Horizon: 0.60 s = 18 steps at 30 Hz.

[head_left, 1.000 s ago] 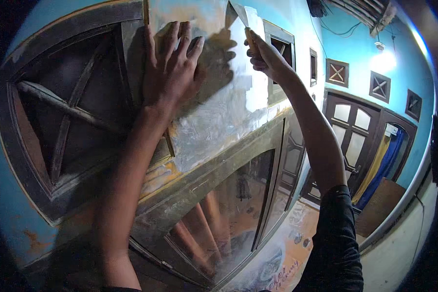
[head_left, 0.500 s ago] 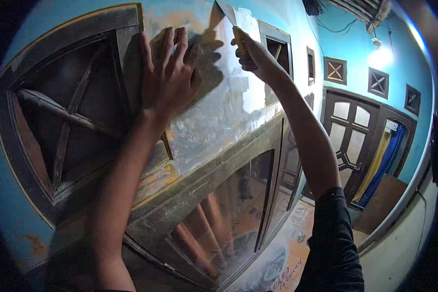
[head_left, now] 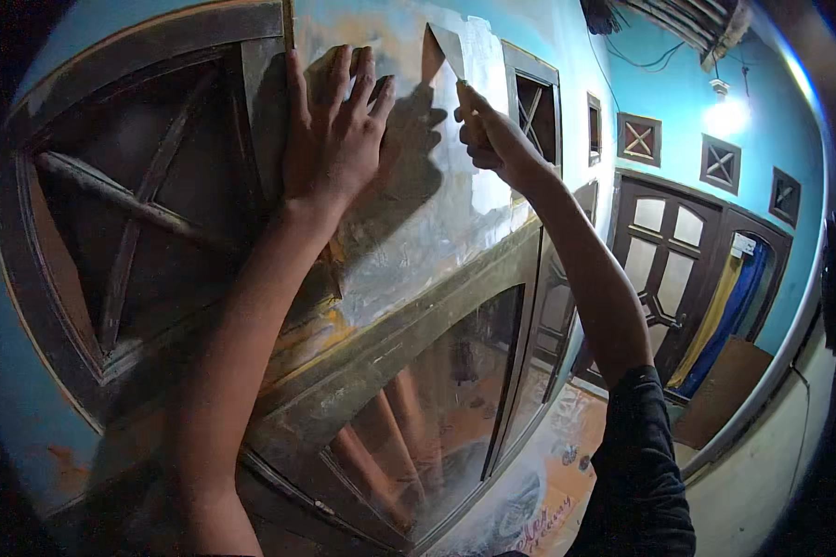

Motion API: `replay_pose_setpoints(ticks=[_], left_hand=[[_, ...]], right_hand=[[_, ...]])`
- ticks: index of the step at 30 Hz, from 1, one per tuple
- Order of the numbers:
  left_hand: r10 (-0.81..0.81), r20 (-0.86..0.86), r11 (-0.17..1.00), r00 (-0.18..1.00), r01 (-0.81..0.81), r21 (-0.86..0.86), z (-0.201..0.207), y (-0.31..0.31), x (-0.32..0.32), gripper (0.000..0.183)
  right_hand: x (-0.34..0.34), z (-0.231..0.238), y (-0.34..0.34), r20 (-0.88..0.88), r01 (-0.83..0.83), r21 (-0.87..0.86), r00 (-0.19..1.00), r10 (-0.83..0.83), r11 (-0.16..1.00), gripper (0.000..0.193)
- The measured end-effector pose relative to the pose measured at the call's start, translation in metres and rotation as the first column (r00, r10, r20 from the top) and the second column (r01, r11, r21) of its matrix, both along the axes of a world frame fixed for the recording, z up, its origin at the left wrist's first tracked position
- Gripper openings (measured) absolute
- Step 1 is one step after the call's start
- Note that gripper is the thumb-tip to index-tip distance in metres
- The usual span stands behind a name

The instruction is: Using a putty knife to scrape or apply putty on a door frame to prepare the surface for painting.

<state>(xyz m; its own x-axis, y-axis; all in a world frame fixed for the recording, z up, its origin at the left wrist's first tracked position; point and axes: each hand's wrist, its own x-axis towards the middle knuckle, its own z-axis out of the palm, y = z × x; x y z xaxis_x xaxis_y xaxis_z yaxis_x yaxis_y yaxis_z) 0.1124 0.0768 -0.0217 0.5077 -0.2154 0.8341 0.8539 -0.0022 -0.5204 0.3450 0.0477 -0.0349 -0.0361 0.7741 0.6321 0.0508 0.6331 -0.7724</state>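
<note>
My right hand (head_left: 497, 139) is closed round the handle of a scraper (head_left: 444, 48) with a broad metal blade. The blade lies against the wall (head_left: 395, 232), by the border between grey, patchy plaster and a white-coated strip (head_left: 486, 121). My left hand (head_left: 336, 139) rests with fingers spread on the same wall, beside the dark wooden frame of a vent opening (head_left: 251, 121). Nothing is in the left hand. A dark shadow of the right hand and scraper falls on the plaster between the two hands.
Below the plaster runs a dusty wooden window frame (head_left: 390, 343) with a glass pane (head_left: 437, 399). Another small vent (head_left: 534, 107) is just right of the white strip. Farther right are a dark door (head_left: 664, 246), a yellow and blue curtain (head_left: 724, 316) and a lit bulb (head_left: 725, 115).
The scraper and my right hand have moved slightly down and right in the picture. My left hand sits a little farther right, its fingers more spread; the view has shifted slightly too.
</note>
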Motion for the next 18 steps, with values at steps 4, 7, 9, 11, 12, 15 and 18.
replay_pose_setpoints(ticks=[4,7,9,11,12,15,18], left_hand=[[-0.183,-0.001,0.98,0.983,0.182,-0.081,0.0,-0.006,0.011,0.044],[-0.136,-0.003,0.987,0.991,0.135,-0.092,-0.001,-0.011,0.009,0.047],[-0.16,-0.003,0.984,0.987,0.159,-0.077,0.0,-0.004,0.003,0.048],[-0.067,-0.014,0.997,0.998,0.068,0.045,0.003,-0.004,0.004,0.049],[-0.069,-0.011,0.997,0.998,0.07,0.044,0.002,-0.007,0.005,0.049],[0.001,0.012,0.977,1.0,0.001,-0.215,-0.004,-0.028,0.009,0.058],[-0.048,0.015,0.988,0.999,0.05,-0.144,0.0,-0.011,0.0,0.054]], right_hand=[[0.008,0.009,0.0,-0.037,0.079,0.033,0.996,-0.078,0.996,0.06],[0.005,0.031,-0.003,-0.065,0.019,0.047,0.998,-0.015,0.999,0.046],[0.0,0.027,0.005,-0.041,0.003,0.047,0.999,-0.001,0.999,0.047],[0.002,0.02,0.005,-0.046,0.011,0.034,0.999,-0.01,0.999,0.048],[0.006,0.021,0.004,-0.02,0.025,0.047,0.999,-0.024,0.999,0.046],[0.011,0.039,-0.002,-0.04,0.042,0.044,0.998,-0.04,0.998,0.04],[0.001,0.027,-0.003,-0.045,0.071,0.022,0.997,-0.07,0.997,0.042]])
